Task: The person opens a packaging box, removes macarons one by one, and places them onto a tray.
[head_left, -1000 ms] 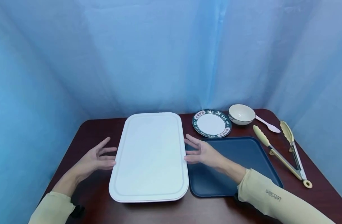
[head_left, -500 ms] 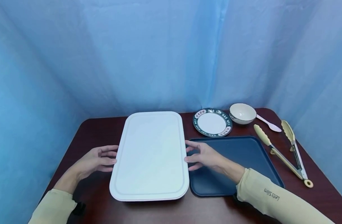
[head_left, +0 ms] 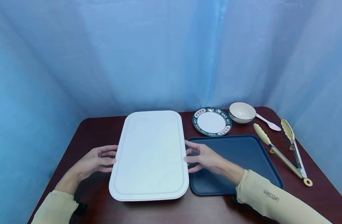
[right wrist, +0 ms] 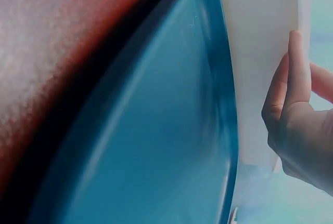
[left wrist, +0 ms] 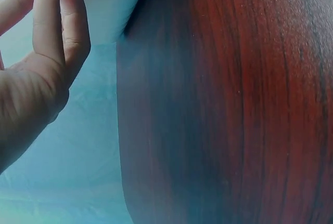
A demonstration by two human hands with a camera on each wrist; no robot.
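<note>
A white rectangular box, topped by a flat lid (head_left: pixel 149 152) with rounded corners and a shallow border groove, stands at the table's middle-left in the head view. My left hand (head_left: pixel 93 161) holds the lid's left edge, thumb and index fingertips at the rim and the other fingers bent below. On the opposite edge, my right hand (head_left: pixel 205 158) does likewise. The right wrist view shows the box's pale side wall (right wrist: pixel 257 68) with that hand's fingertips along its rim. The left wrist view catches only part of the left hand (left wrist: pixel 47 42) against the box. What lies inside is hidden.
A dark blue tray (head_left: pixel 235 155) lies beneath the right forearm. Behind it are a green-rimmed plate (head_left: pixel 211 122), a white bowl (head_left: pixel 241 112) and a pale spoon (head_left: pixel 269 122). Spread-apart tongs (head_left: pixel 302 171) lie near the table's right edge. A blue curtain (head_left: pixel 159 56) surrounds the table.
Both hands' fingers, spread wide a second ago, have drawn together onto the lid's edges. Over the last half second the hands hardly moved; the box stays in place.
</note>
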